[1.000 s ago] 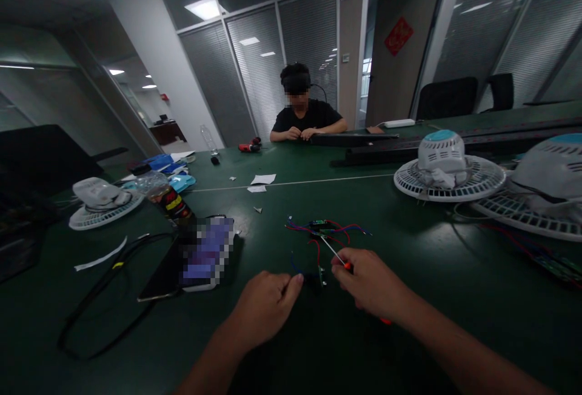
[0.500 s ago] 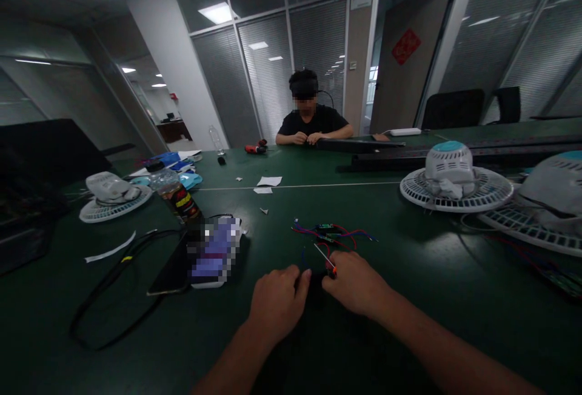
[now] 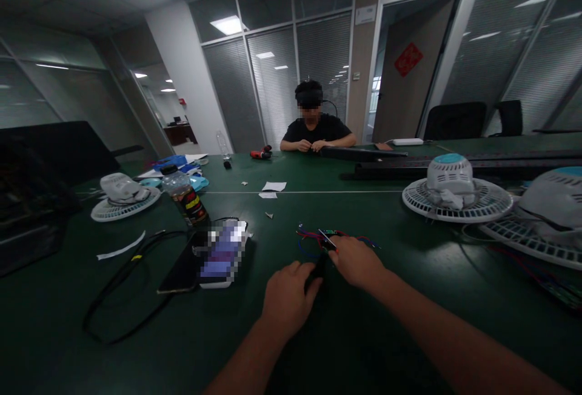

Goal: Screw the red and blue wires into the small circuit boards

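Observation:
My left hand (image 3: 287, 298) is closed, with a dark, narrow object (image 3: 320, 263) between its thumb and fingers. What kind of object it is stays too dark to make out. To its right, my right hand (image 3: 359, 263) is closed on a thin tool with a metal shaft (image 3: 326, 237) and a bit of orange by the fingers. The shaft points away and to the left, across small green circuit boards (image 3: 330, 232) with red and blue wires (image 3: 307, 235). My right fingers partly cover these boards and wires.
Two phones (image 3: 175, 271), a black cable (image 3: 97, 304) and a drink bottle (image 3: 188, 198) are on the left. White fan parts (image 3: 454, 201) stand on the right. Across the table (image 3: 254, 346) sits a person (image 3: 313, 131), near a red power tool (image 3: 260, 154) and long black bars (image 3: 409, 169).
Both hands have moved forward, and my right hand now reaches over part of the boards. The dark object shows more clearly between my hands. The whole view has shifted slightly.

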`<state>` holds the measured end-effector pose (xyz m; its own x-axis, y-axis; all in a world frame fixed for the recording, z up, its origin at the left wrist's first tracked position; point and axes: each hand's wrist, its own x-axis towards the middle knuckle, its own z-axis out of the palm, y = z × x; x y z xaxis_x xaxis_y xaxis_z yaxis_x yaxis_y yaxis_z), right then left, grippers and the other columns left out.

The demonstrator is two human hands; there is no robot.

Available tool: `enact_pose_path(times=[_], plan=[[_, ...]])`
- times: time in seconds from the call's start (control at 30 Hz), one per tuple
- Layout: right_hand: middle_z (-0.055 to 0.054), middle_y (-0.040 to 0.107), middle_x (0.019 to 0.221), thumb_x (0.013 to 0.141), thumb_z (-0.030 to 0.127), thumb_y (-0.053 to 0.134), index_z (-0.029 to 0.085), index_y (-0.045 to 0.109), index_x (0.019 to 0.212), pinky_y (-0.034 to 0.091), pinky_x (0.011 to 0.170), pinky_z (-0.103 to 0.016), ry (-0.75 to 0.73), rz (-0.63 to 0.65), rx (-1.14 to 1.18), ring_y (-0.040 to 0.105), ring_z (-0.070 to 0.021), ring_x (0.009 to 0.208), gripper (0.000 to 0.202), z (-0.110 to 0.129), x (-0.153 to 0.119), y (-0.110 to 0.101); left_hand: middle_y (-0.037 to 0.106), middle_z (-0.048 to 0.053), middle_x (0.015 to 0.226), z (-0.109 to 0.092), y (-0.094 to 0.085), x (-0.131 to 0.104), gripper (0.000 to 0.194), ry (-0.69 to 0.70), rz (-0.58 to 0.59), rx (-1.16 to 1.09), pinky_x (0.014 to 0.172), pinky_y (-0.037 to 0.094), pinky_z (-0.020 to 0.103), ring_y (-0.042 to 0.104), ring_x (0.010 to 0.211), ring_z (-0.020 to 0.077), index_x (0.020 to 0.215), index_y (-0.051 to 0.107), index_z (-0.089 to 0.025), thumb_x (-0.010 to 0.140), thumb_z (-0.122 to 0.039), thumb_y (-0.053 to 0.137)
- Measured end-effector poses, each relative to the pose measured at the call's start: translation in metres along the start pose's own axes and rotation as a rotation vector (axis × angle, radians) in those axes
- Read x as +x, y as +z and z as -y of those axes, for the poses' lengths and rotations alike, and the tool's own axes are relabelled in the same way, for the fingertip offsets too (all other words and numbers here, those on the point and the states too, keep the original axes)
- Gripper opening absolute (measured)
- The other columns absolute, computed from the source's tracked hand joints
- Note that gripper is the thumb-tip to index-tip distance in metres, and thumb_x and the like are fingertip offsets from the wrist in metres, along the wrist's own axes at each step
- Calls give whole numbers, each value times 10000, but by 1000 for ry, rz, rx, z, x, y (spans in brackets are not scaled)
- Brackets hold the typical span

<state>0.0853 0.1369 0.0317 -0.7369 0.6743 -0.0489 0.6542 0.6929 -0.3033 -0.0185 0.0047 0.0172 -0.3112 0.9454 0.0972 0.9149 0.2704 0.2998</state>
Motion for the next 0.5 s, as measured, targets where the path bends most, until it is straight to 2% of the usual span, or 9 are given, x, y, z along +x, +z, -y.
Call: enact_pose_path(times=[0.17, 0.23, 0.33, 0.4, 0.5], plan=[[-55, 591, 1059, 859, 302, 506, 159, 542, 1076, 476, 755, -393, 21, -63, 101, 590, -183, 882, 262, -14, -20, -3, 634, 18, 944, 0, 4, 1, 272, 8, -13, -10, 755, 411, 283, 574, 878, 177, 1055, 573, -260, 876, -342, 386], [-53, 624, 993, 869, 288, 474, 157, 555, 1061, 467, 743, -354, 25, -77, 151, 603, -170, 840, 247, -22, -33, -6, 638, 22, 965, 0, 4, 1, 274, -19, -22, -22, 777, 411, 284, 576, 889, 175, 1061, 569, -250, 881, -331, 379], [-47, 667, 827, 848, 264, 428, 153, 578, 1029, 451, 632, -274, 51, -77, 215, 623, -153, 695, 260, -30, -50, -11, 637, 34, 1008, 1, 5, 2, 273, -83, -38, -37, 789, 408, 278, 581, 907, 174, 1074, 552, -228, 880, -317, 382], [-40, 670, 762, 823, 276, 425, 158, 600, 960, 433, 568, -256, 61, -66, 249, 619, -150, 629, 251, -30, -57, -12, 650, 35, 955, 2, 5, 4, 264, -145, -46, -36, 736, 414, 269, 597, 863, 172, 1041, 553, -215, 876, -335, 385], [-37, 671, 754, 803, 292, 429, 177, 611, 861, 417, 553, -252, 58, -62, 280, 616, -153, 626, 224, -24, -61, -12, 656, 33, 794, 5, 6, 9, 284, -238, -56, -30, 622, 401, 253, 612, 734, 167, 924, 571, -193, 877, -382, 364]])
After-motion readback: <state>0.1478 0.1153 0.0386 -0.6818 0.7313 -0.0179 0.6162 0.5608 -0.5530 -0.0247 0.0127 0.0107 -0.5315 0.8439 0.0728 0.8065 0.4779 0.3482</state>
